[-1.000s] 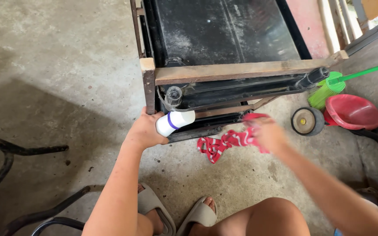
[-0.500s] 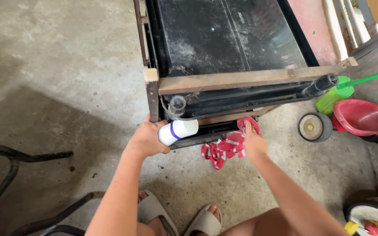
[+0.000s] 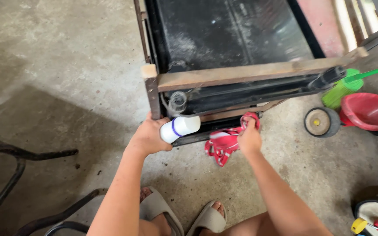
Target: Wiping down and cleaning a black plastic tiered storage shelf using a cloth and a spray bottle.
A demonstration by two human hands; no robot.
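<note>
Head view: we note left hand (image 3: pixel 148 139) closed around white bottle (image 3: pixel 179 128) with blue band, held against near edge of black metal frame (image 3: pixel 224 94). Right hand (image 3: pixel 249 139) gripping red-and-white cloth (image 3: pixel 224 143), pressed to frame's lower rail. We judge wiping step in hand; next move likely calls for steady cloth pressure along rail. Right side: red basin (image 3: pixel 369 111), green brush (image 3: pixel 340 91), small wheel (image 3: pixel 321 122). Concrete floor (image 3: pixel 57 78) beneath.

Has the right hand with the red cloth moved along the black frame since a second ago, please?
Yes. The right hand with the red cloth has moved leftward along the black frame, nearer the white bottle.
</note>
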